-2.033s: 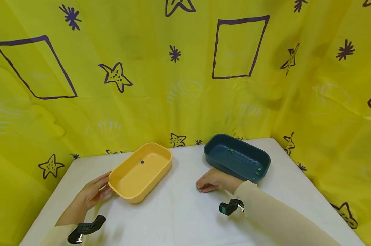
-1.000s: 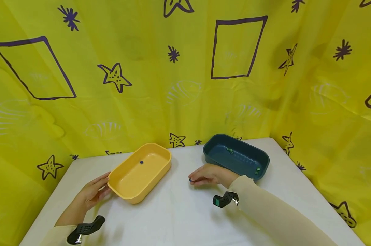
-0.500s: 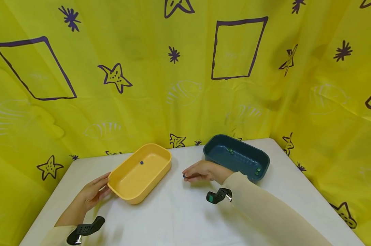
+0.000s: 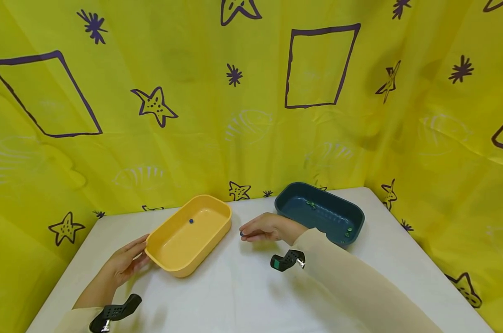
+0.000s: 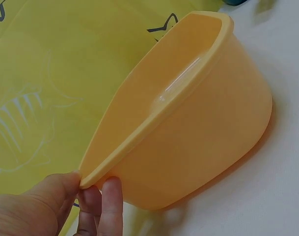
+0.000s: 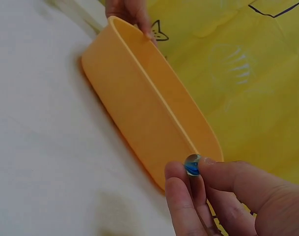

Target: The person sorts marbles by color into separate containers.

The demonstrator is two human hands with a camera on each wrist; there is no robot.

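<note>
Between the thumb and fingertips of my right hand point(image 4: 265, 226) is a clear glass marble with a blue swirl point(image 6: 192, 165). That hand is over the table, just right of a yellow plastic tub point(image 4: 209, 247). My left hand point(image 4: 124, 263) pinches the tub's near left corner, thumb at the rim and fingers against the outer wall. One dark blue marble point(image 4: 190, 221) lies inside the tub. Beyond my right wrist stands a dark teal tub point(image 4: 344, 208) with several green marbles point(image 4: 311, 204) in it; part of its near wall is hidden by the arm.
A white cloth point(image 4: 218, 300) covers the table. Behind and at both sides hangs a yellow curtain point(image 4: 201, 148) with star and fish drawings. Each wrist carries a black camera mount, the right one point(image 4: 288, 260) low over the cloth.
My right hand has moved left and a little farther away, bringing the marble from beside the teal tub toward the yellow one. The left hand and both tubs stay where they were.
</note>
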